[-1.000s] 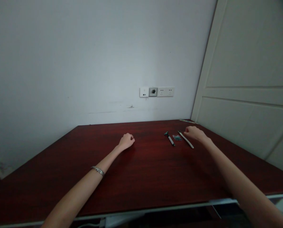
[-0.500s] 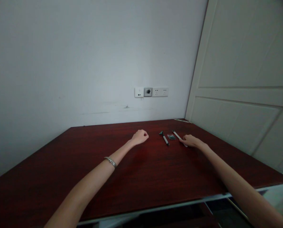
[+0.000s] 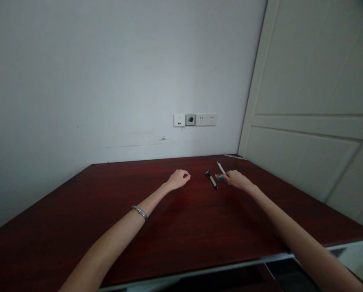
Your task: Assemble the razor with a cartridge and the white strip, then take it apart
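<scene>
Currently holds 1 slim pale stick [image 3: 220, 167] in the right hand [image 3: 236, 179], clamped toward its near end and aimed at the far edge of the table [image 3: 123, 194]. Looks tilted up at its far end, though cannot tell how far clear of the table. Places it toward the far right corner, well short of the right edge.

Has the left hand [image 3: 179, 179] apart from the right, loosely curled near the middle of the far half, with nothing showing in it; cannot tell whether thumb and fingertips meet.

As far as shows, has the grip on the stick done and 2 things left out of hand: a razor [image 3: 212, 180], lying head toward the far edge and handle slanting toward the near edge, and a small clear packet [image 3: 219, 177], flat between razor and right hand, partly hidden. Cannot tell whether touching the packet with the right hand. Seems mid-handling, not finished, judging by the firm grip on 1 thing and the other 2 lying loose.
</scene>
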### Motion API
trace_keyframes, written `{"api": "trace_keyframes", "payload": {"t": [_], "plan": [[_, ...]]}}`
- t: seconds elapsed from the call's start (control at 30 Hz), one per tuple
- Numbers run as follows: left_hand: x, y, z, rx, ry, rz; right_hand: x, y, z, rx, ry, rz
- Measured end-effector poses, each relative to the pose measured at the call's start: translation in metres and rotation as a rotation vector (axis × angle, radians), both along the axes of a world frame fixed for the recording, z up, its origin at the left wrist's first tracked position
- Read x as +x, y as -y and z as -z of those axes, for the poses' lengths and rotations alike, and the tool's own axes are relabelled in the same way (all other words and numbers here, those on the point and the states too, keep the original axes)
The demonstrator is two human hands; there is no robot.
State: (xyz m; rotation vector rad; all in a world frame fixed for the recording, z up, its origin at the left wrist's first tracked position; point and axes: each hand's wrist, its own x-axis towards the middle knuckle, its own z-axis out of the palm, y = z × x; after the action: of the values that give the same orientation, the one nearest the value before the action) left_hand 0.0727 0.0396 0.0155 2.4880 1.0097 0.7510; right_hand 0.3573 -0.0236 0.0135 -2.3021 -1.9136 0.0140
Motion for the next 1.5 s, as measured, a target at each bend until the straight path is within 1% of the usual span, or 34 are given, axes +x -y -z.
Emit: {"api": "trace_keyframes", "payload": {"t": [0.07,0.2,0.3,0.43,0.57,0.67,0.7,0.77,0.9,1.03,1.2,1.27,1.37,1.5], "plan": [[0.003,-0.002,0.0,-0.103,0.065,0.006,-0.028,0.004,-0.011,0.037,0.002,-0.037],[0.009,-0.004,-0.001,-0.374,0.241,0.007,-0.089,0.016,-0.026,0.121,0.023,-0.103],[0.012,-0.001,-0.004,-0.442,0.367,-0.03,-0.126,0.024,-0.03,0.164,0.062,-0.148],[0.01,0.005,-0.009,-0.405,0.424,-0.153,-0.155,0.029,-0.031,0.209,0.103,-0.213],[0.003,0.005,-0.015,-0.301,0.376,-0.297,-0.171,0.027,-0.031,0.22,0.134,-0.236],[-0.004,0.002,-0.019,-0.156,0.31,-0.344,-0.181,0.025,-0.03,0.238,0.145,-0.247],[-0.006,0.001,-0.02,-0.126,0.285,-0.349,-0.184,0.025,-0.029,0.24,0.148,-0.251],[-0.008,0.0,-0.022,-0.12,0.234,-0.356,-0.189,0.025,-0.028,0.234,0.149,-0.255],[-0.01,-0.001,-0.023,-0.17,0.129,-0.385,-0.195,0.026,-0.026,0.209,0.152,-0.273],[-0.01,-0.001,-0.022,-0.219,0.042,-0.406,-0.197,0.025,-0.023,0.145,0.139,-0.297],[-0.01,-0.006,-0.015,-0.214,-0.055,-0.424,-0.191,0.021,-0.02,0.06,0.078,-0.304],[-0.01,-0.009,-0.01,-0.211,-0.096,-0.424,-0.181,0.017,-0.021,0.047,0.036,-0.289],[-0.011,-0.014,-0.002,-0.223,-0.144,-0.406,-0.154,0.008,-0.025,0.082,-0.009,-0.227],[-0.013,-0.018,0.006,-0.236,-0.204,-0.37,-0.108,-0.002,-0.029,0.095,-0.005,-0.066]]}}
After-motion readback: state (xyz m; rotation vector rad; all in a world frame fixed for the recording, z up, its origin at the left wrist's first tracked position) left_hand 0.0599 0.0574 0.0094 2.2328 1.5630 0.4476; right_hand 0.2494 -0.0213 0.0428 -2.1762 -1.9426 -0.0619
